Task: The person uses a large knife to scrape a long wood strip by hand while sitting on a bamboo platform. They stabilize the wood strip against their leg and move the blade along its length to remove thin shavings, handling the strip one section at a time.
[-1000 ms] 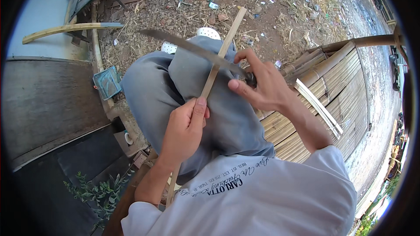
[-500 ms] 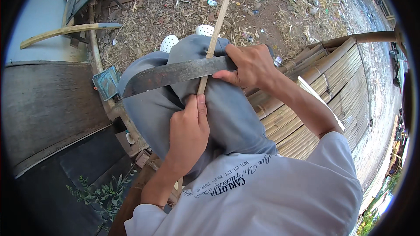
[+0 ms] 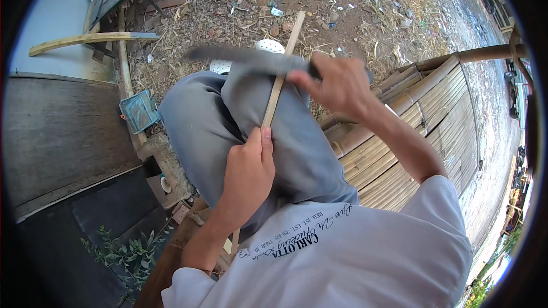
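My left hand (image 3: 249, 172) grips the lower end of a thin pale strip of wood or bamboo (image 3: 273, 100), which slants up and away over my grey-trousered knees (image 3: 197, 111). In my right hand (image 3: 341, 84) is a machete (image 3: 234, 56), held near where its blade meets the handle. Its broad dark blade points left and is smeared by motion. It crosses the strip's upper half, thumb close beside the wood. Whether the edge touches the strip, I cannot tell. Much of the machete's handle is hidden behind my right hand.
To my right is a bamboo-slat bench (image 3: 434, 120) with a thick pole along its edge. Litter-strewn ground (image 3: 337, 5) lies ahead, beyond my white perforated shoes (image 3: 270, 46). On the left are a blue tray (image 3: 140, 112), a curved wooden piece (image 3: 94, 38) and a leafy plant (image 3: 128, 256).
My right hand has pushed the machete farther away along the strip, and the blade's tip has swung up and away. My left hand keeps its grip on the strip, nearly in place.
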The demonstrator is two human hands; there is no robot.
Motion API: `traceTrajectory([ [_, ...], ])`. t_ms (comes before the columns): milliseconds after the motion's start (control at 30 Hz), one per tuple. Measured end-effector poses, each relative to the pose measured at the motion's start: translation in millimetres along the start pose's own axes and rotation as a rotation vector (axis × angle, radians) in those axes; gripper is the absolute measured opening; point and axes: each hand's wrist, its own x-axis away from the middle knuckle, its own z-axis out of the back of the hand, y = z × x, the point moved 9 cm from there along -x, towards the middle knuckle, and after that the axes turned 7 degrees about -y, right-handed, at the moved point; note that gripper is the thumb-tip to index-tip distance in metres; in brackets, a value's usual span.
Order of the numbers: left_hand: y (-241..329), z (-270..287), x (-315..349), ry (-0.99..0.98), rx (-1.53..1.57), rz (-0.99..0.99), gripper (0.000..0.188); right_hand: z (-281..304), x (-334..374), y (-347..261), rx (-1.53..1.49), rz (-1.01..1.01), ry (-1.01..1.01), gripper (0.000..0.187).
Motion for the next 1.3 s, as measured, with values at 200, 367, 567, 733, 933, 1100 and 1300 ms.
traceTrajectory([
  [200,-4.4,-1.3,-7.3,-0.055,0.043,0.094,0.029,9.6,19.0,-22.5,-0.066,0.056,-0.019,0.065],
  [367,8.8,0.6,-7.2,-0.027,-0.052,0.016,0.029,3.3,-10.7,5.4,-0.08,-0.01,-0.037,0.066],
  [567,2.2,-0.4,-3.2,0.008,0.035,0.011,0.03,-8.3,12.8,-24.8,-0.065,0.128,-0.113,0.069],
  [733,1.7,2.4,-4.5,0.018,0.051,0.01,0.031,-6.2,14.3,-26.1,-0.124,0.104,-0.035,0.068],
  [933,-0.5,4.7,-3.5,-0.045,0.101,0.079,0.032,-12.0,9.5,-12.2,-0.107,0.041,-0.074,0.069],
  [1100,-5.3,2.7,-0.6,-0.022,0.157,0.112,0.04,-9.5,-6.3,10.9,-0.066,-0.062,-0.13,0.062],
  [1300,-5.6,4.9,-0.6,-0.035,0.145,0.077,0.041,-13.8,-5.7,-4.4,-0.063,0.078,-0.129,0.073],
])
